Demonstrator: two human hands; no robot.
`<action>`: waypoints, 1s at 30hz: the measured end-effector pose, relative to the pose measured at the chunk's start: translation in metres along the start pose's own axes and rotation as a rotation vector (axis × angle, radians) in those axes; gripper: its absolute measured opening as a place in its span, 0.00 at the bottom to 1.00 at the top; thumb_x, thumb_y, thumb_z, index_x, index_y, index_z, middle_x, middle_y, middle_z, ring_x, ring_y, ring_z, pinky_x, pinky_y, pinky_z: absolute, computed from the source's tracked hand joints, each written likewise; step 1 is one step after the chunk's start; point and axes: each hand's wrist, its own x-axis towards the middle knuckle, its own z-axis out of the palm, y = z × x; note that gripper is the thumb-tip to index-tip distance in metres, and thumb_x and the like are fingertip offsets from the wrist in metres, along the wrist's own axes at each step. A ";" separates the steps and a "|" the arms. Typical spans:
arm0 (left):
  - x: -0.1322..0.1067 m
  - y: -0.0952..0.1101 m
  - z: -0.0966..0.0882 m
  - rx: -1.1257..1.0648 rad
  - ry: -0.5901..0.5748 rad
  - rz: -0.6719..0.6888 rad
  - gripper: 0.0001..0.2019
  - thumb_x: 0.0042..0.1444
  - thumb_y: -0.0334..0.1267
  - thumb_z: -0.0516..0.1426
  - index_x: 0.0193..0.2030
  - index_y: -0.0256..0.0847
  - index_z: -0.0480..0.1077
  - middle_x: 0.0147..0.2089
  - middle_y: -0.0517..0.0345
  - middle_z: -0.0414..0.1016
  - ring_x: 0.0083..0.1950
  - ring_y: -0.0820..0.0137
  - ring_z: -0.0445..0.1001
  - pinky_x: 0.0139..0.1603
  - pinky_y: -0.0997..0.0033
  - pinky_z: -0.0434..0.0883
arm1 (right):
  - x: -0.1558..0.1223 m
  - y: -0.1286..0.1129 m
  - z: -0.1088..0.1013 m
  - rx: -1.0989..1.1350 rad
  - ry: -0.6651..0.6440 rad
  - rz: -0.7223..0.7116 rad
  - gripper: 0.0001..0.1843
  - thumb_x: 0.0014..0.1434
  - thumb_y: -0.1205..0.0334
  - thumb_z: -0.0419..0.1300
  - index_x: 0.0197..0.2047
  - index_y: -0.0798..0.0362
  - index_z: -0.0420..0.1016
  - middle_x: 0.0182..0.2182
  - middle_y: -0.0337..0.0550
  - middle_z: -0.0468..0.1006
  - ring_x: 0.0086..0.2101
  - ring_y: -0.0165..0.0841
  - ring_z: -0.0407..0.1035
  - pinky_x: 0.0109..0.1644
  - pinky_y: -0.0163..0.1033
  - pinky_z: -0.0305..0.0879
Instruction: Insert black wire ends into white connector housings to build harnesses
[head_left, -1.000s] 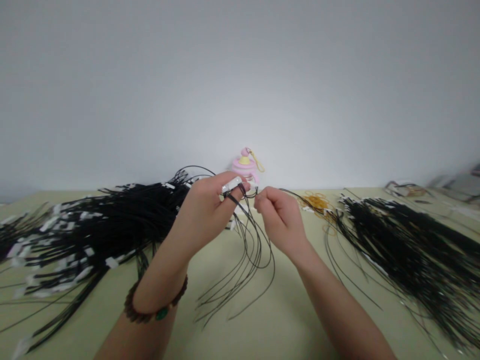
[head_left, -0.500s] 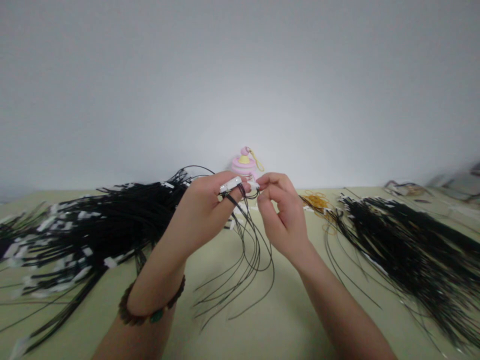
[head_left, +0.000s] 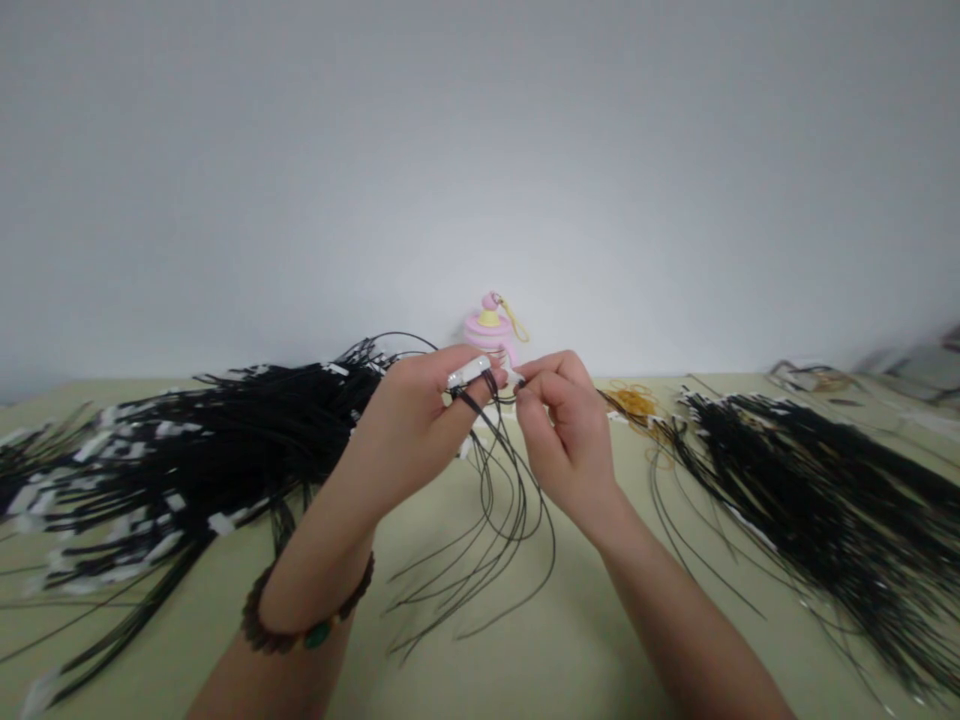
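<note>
Two white connectors (head_left: 469, 373) are occupying left hand (head_left: 412, 415) before the pink cup (head_left: 481, 331); right hand (head_left: 564, 425) is pinching wire (head_left: 522, 383), probably seating it, needing steadiness.

My thin black wires (head_left: 520, 490), small white rectangular connector (head_left: 468, 373). My brown round-bead bracelet (head_left: 279, 640), one green bead (head_left: 317, 634). Pale yellow-green counter (head_left: 585, 640). Pink-and-yellow lidded cup (head_left: 487, 326). Thin amber loops (head_left: 634, 400).

Pink cup (head_left: 486, 329) (yellow loop (head_left: 513, 318) on top) — behind it, a pale wall (head_left: 480, 150).
</note>
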 end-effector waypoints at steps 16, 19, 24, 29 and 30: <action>-0.001 -0.001 0.001 0.006 0.018 0.026 0.12 0.63 0.40 0.53 0.31 0.37 0.71 0.28 0.59 0.74 0.27 0.74 0.66 0.29 0.75 0.61 | 0.001 0.001 0.000 0.001 -0.015 0.003 0.11 0.59 0.72 0.52 0.25 0.53 0.64 0.32 0.42 0.69 0.36 0.30 0.66 0.39 0.37 0.63; 0.000 -0.002 0.001 0.014 0.021 0.017 0.12 0.63 0.40 0.52 0.32 0.37 0.71 0.30 0.59 0.76 0.28 0.74 0.68 0.30 0.75 0.62 | 0.001 0.001 0.001 0.011 0.005 -0.010 0.11 0.58 0.73 0.53 0.24 0.53 0.64 0.32 0.41 0.70 0.37 0.29 0.67 0.41 0.37 0.63; 0.000 -0.001 -0.001 0.007 0.034 0.024 0.09 0.62 0.38 0.54 0.34 0.38 0.73 0.28 0.61 0.75 0.28 0.74 0.68 0.29 0.76 0.61 | 0.002 -0.001 0.001 0.018 0.031 -0.002 0.11 0.56 0.72 0.55 0.24 0.53 0.65 0.34 0.42 0.72 0.37 0.30 0.68 0.42 0.38 0.64; -0.001 -0.001 0.000 0.060 0.067 0.016 0.10 0.62 0.40 0.53 0.38 0.39 0.74 0.31 0.59 0.76 0.29 0.72 0.69 0.30 0.74 0.62 | 0.001 -0.003 0.002 0.032 0.011 -0.008 0.11 0.57 0.72 0.53 0.24 0.53 0.65 0.34 0.44 0.71 0.38 0.30 0.68 0.43 0.39 0.65; -0.002 -0.001 0.001 0.073 0.072 0.014 0.10 0.62 0.40 0.53 0.39 0.38 0.74 0.32 0.59 0.77 0.29 0.72 0.69 0.31 0.74 0.62 | 0.001 -0.003 0.002 0.033 0.006 -0.006 0.11 0.57 0.72 0.53 0.24 0.53 0.65 0.35 0.44 0.71 0.38 0.30 0.68 0.43 0.38 0.65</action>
